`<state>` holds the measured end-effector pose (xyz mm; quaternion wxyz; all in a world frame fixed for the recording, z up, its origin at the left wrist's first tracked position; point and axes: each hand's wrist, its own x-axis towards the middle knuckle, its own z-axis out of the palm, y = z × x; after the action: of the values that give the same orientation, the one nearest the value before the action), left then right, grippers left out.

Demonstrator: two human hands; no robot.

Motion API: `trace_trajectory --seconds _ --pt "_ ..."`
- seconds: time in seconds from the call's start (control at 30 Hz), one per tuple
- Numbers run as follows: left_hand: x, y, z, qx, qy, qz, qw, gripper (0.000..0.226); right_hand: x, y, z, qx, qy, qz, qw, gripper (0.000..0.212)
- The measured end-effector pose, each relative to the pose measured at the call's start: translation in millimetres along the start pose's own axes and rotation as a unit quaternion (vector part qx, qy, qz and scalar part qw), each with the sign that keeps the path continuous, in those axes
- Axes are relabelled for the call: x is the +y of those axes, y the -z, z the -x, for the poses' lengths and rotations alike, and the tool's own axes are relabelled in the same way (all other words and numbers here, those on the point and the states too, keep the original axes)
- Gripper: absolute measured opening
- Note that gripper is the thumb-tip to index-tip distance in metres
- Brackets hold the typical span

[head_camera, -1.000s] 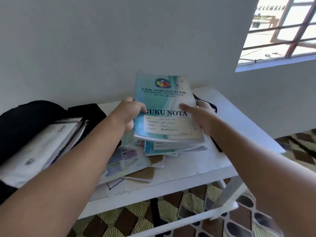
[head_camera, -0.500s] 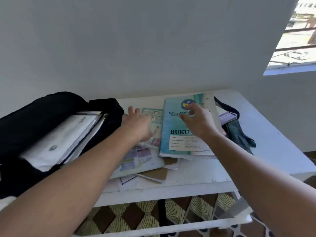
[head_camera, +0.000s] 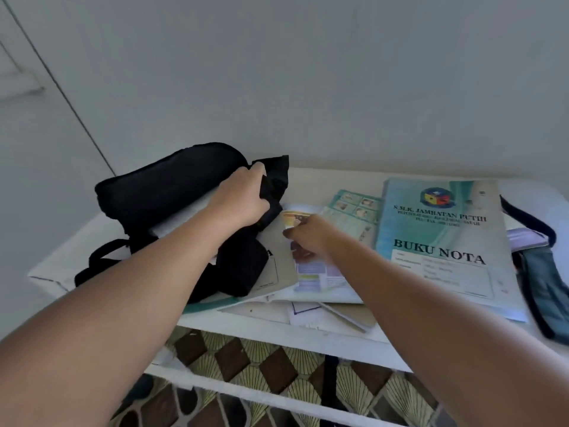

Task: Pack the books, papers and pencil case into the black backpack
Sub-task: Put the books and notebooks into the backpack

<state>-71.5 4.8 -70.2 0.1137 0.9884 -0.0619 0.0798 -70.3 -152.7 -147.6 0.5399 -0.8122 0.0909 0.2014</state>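
Both hands have left the notebook (head_camera: 443,238) — it lies flat at frame right. Left hand (head_camera: 243,200) now grips the flap of the one black backpack (head_camera: 172,186), upper left of centre on the table (head_camera: 311,180). Right hand (head_camera: 308,237), fingers curled, pinches a leaflet (head_camera: 311,272) in the paper pile — layers uncountable. One pencil case (head_camera: 542,272) sits far right.

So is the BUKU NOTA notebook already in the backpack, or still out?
Out. The BUKU NOTA notebook lies flat on the papers on the white table, right of the black backpack, with neither hand touching it.
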Motion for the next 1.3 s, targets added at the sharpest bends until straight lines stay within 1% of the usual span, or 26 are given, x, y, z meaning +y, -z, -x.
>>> trace_trajectory --seconds 0.1,0.2,0.3,0.4,0.43,0.47,0.5,0.53,0.6,0.63,0.7,0.77,0.8,0.83,0.93,0.97,1.0,1.07,1.1,1.17,1.23,1.27,1.3 --pt "-7 -2 -1 0.011 0.007 0.022 1.0 0.035 -4 -14 -4 -0.015 -0.014 0.0 1.0 0.037" --pt "-10 -5 -2 0.012 0.006 0.023 1.0 0.033 -4 -19 -4 0.0 -0.021 0.055 0.998 0.051" --pt "-11 -6 -5 0.013 -0.002 0.019 1.0 0.033 -8 -25 -4 -0.023 -0.038 0.077 0.996 0.049" --pt "-9 -7 -7 0.018 -0.006 0.001 1.0 0.033 -13 -30 -3 -0.044 -0.053 0.06 0.996 0.053" --pt "-8 -6 -8 0.019 -0.005 -0.01 1.0 0.033 -15 -29 -2 -0.048 -0.056 0.038 0.997 0.05" --pt "-7 -7 -8 0.021 0.0 -0.035 0.999 0.035 -16 -25 0 -0.052 -0.049 0.019 0.997 0.04" --pt "-5 -7 -9 0.028 0.005 -0.079 0.996 0.037 -17 -18 3 -0.063 -0.037 -0.002 0.997 0.023" --pt "-2 -8 -9 0.041 0.004 -0.142 0.989 0.04 -17 -9 6 -0.071 -0.033 -0.033 0.996 0.01" --pt "6 -12 -10 0.073 -0.007 -0.257 0.964 0.041 -16 15 12 -0.063 -0.032 -0.075 0.995 0.014" --pt "13 -15 -13 0.082 -0.019 -0.29 0.953 0.04 -13 30 12 -0.052 -0.037 -0.088 0.994 0.011" --pt "26 -22 -19 0.082 -0.037 -0.326 0.941 0.038 -12 56 20 -0.036 -0.052 -0.091 0.994 0.036" --pt "40 -25 -29 0.071 -0.045 -0.331 0.94 0.04 -13 81 26 -0.032 -0.048 -0.101 0.993 0.051" --pt "47 -25 -35 0.058 -0.045 -0.324 0.943 0.043 -14 91 31 -0.034 -0.04 -0.113 0.992 0.052" --pt "55 -24 -41 0.038 -0.045 -0.314 0.948 0.044 -16 100 39 -0.042 -0.029 -0.132 0.99 0.047" --pt "71 -18 -59 -0.031 -0.016 -0.275 0.961 0.043 -21 120 59 -0.058 0.016 -0.147 0.987 0.009" --pt "75 -17 -64 -0.044 -0.001 -0.243 0.969 0.041 -22 125 64 -0.052 0.033 -0.162 0.985 0.008" --pt "77 -17 -68 -0.053 0.009 -0.194 0.979 0.037 -23 132 70 -0.05 0.054 -0.177 0.982 0.016" --pt "83 -19 -74 -0.061 0.015 -0.067 0.996 0.028 -20 147 79 -0.06 0.091 -0.192 0.975 0.022" --pt "85 -21 -77 -0.065 0.014 -0.003 0.998 0.026 -16 157 83 -0.059 0.107 -0.199 0.972 0.023" --pt "88 -26 -79 -0.064 0.023 0.099 0.993 0.025 -4 178 92 -0.04 0.123 -0.238 0.963 0.028" --pt "96 -30 -75 -0.062 0.043 0.171 0.982 0.034 15 199 99 -0.004 0.133 -0.292 0.947 0.034" --pt "105 -35 -72 -0.076 0.046 0.201 0.976 0.041 29 209 102 0.014 0.135 -0.317 0.939 0.037" --pt "112 -39 -68 -0.097 0.047 0.225 0.969 0.042 41 215 103 0.028 0.134 -0.336 0.932 0.039"
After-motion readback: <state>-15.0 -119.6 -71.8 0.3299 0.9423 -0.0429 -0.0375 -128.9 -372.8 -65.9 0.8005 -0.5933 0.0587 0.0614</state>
